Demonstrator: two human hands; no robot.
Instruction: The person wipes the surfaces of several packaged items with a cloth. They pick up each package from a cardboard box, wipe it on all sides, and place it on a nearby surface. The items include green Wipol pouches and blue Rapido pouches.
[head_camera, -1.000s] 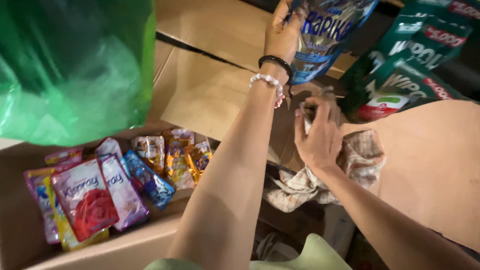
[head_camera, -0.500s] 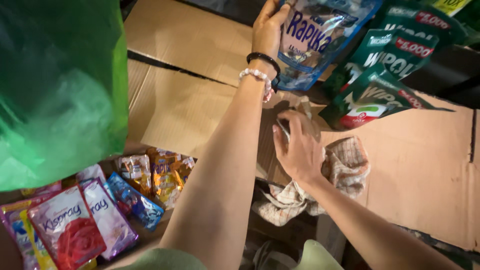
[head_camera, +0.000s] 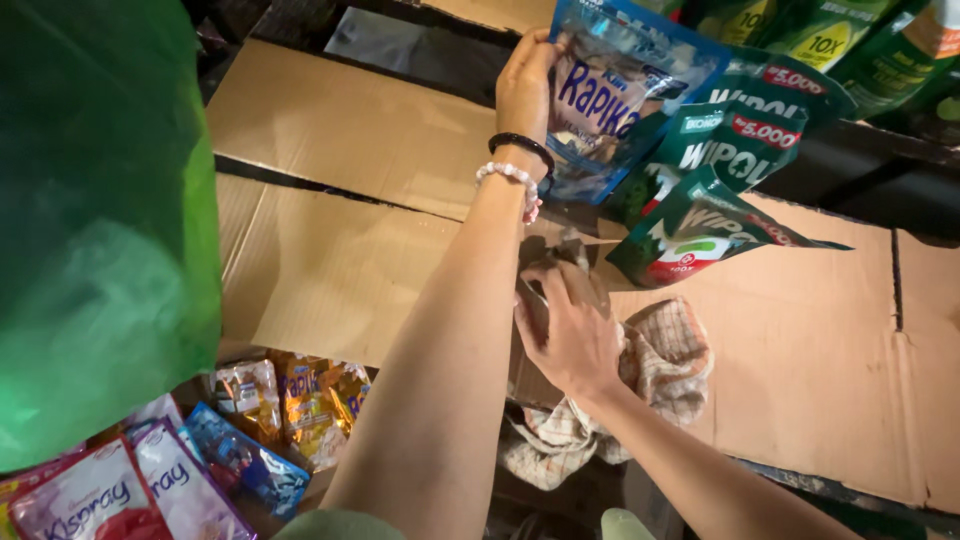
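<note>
My left hand (head_camera: 524, 88) is raised and grips the left edge of a blue refill pouch (head_camera: 618, 100) that hangs among other pouches. Two bracelets, one black and one of pale beads, sit on that wrist. Below it, my right hand (head_camera: 568, 330) is closed on a checked beige cloth (head_camera: 660, 365) that lies bunched on a cardboard sheet (head_camera: 810, 360). Green refill pouches (head_camera: 715, 195) hang just right of the blue one, above the cloth.
Flattened cardboard boxes (head_camera: 340, 150) cover the surface behind my arms. A large green plastic bag (head_camera: 95, 220) fills the left side. Several small colourful sachets (head_camera: 240, 440) lie in an open carton at the bottom left.
The view has drifted left and down, so the pouches sit higher in frame. My left hand stays on the blue pouch and my right hand stays on the cloth, shifted slightly lower.
</note>
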